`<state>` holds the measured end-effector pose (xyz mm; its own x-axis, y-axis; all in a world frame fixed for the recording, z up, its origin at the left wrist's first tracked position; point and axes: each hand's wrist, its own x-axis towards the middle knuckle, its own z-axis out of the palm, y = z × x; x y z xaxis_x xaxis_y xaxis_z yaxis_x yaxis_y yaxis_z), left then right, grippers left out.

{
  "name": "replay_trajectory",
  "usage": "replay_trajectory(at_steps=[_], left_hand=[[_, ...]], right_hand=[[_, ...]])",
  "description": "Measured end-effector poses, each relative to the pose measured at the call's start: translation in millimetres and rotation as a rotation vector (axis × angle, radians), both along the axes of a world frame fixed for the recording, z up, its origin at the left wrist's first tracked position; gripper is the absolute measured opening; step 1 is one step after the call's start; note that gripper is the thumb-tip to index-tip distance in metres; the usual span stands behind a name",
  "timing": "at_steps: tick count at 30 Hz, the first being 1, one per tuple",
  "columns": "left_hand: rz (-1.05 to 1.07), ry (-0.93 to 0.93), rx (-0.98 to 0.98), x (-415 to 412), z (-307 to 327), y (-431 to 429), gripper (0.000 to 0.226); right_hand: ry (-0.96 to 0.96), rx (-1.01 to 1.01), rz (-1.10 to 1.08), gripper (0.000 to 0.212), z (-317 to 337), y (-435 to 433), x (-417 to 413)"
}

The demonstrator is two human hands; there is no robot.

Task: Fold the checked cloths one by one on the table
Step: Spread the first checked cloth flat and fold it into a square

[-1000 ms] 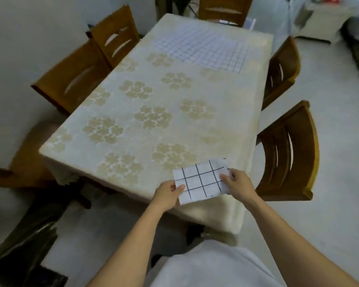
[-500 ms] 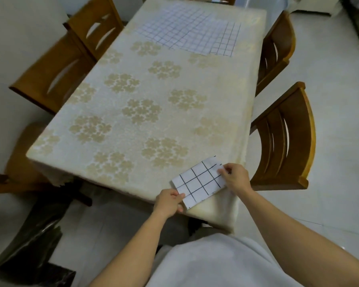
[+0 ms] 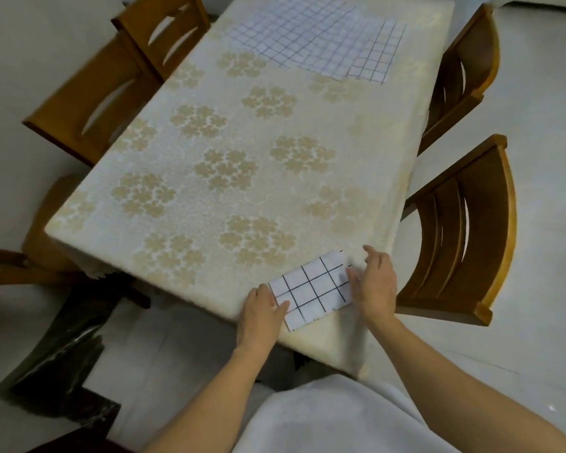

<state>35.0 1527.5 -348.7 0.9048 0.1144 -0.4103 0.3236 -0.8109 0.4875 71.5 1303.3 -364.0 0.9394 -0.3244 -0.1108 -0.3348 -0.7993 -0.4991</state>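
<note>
The folded cloth (image 3: 311,289) lies at the near right corner of the tabletop (image 3: 229,132), right by the edge, and its near corner seems to reach the lip. My left hand (image 3: 260,310) pinches its near-left corner with the thumb on top. The fingers below are hidden, so I cannot tell how much they hold. My right hand (image 3: 374,284) rests on the right end, fingers (image 3: 370,253) relaxed and a little spread, pressing rather than gripping.

The main risk, as I judge it, is the edge. The packet sits so close that if I let go carelessly or nudge it toward me, it could slide off the covering and drop to the floor, opening as it falls. A second risk is the layers: light cloth folded several times tends to spring, so lifting my right hand before the crease is pressed could let the top layer rise or skew. Dragging with one hand alone would twist it. The unfolded checked cloths (image 3: 301,34) wait well apart at the far end, overlapping, and reaching for one could pull its neighbour along.
</note>
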Motion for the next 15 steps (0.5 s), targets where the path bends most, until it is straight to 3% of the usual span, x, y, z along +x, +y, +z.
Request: replay_trajectory(at_steps=[2, 3, 7, 11, 15], left_hand=[[-0.156, -0.195, 0.023, 0, 3, -10, 0.026], [-0.23, -0.208, 0.019, 2, 1, -17, 0.037], [-0.366, 0.01, 0.03, 12, -14, -32, 0.089], [-0.483, 0.115, 0.192, 12, -25, -26, 0.097], [-0.501, 0.167, 0.262, 17, -19, -19, 0.107]], right_hand=[[-0.128, 0.0, 0.284, 0.052, 4, 14, -3], [-0.155, 0.008, 0.448, 0.05, 2, 21, -4], [0.033, -0.089, 0.877, 0.054, -26, 31, -5], [0.132, -0.302, 0.912, 0.058, -42, 14, -3], [0.183, -0.355, 0.862, 0.073, -36, 1, 2]])
